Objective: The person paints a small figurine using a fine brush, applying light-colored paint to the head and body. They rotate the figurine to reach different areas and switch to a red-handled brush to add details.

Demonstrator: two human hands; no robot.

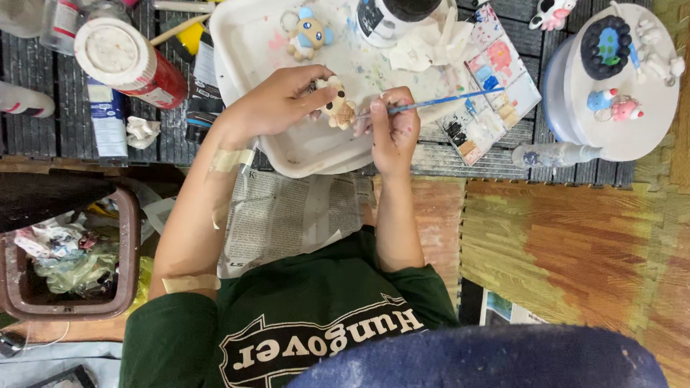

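Observation:
My left hand holds a small tan clay figurine over a white tray. My right hand grips a thin blue-handled paintbrush, and the brush tip touches the figurine's side. A second figurine with blue ears lies further back on the tray. Both forearms reach out from my green shirt, and the left one has tape strips on it.
A paint-smeared palette lies right of the tray. Beside it are a round white stand with small figurines and a clear bottle on its side. A red can and tubes stand at left. A brown bin and newspaper lie nearer me.

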